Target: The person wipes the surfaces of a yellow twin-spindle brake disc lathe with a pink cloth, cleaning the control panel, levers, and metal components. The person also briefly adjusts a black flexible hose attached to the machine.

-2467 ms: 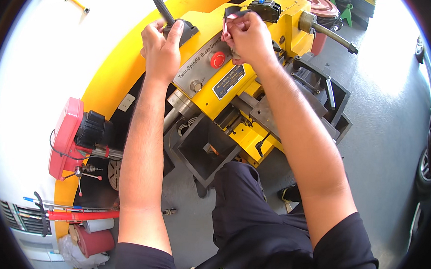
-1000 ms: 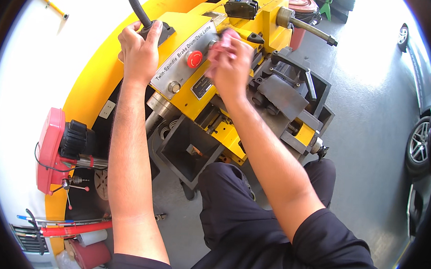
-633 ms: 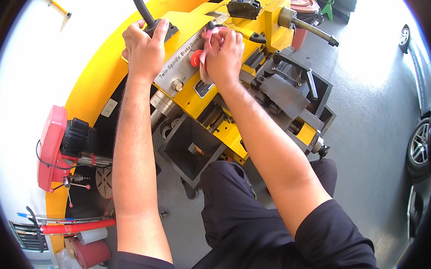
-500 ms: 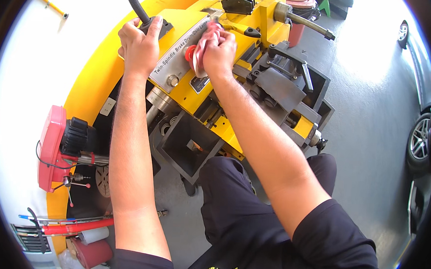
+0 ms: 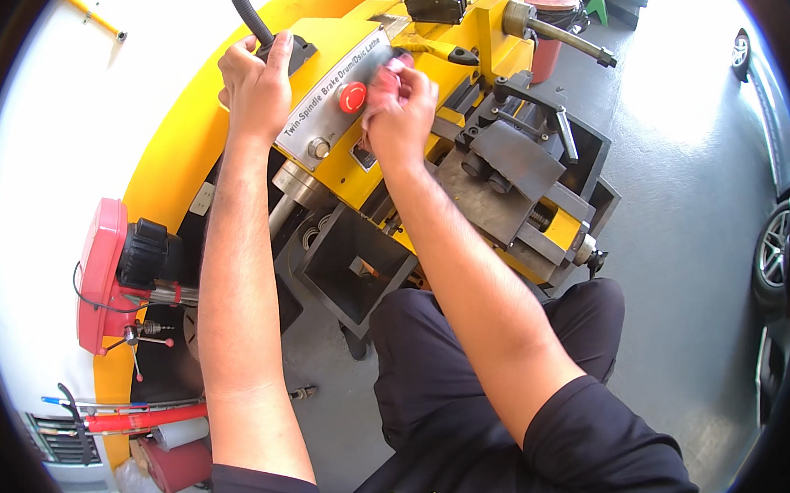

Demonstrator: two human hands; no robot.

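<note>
A crumpled red-and-pink rag is bunched in the fingers of my right hand. The hand is over the yellow body of a brake lathe, just right of its red emergency stop button. The button sits on a silver control panel with a metal push button lower down. My left hand grips the upper left corner of the lathe's housing, its fingers curled over the edge beside a black hose fitting. Part of the rag is hidden behind my right fingers.
A yellow-and-black handled tool lies on the lathe beyond my right hand. Dark metal trays and a crank handle stick out nearer me. At left stands a red drill press; a dark car is at far right.
My right hand has shifted slightly right and down with the rag, uncovering the red stop button. My left hand stays on the housing. The view has shifted slightly.
</note>
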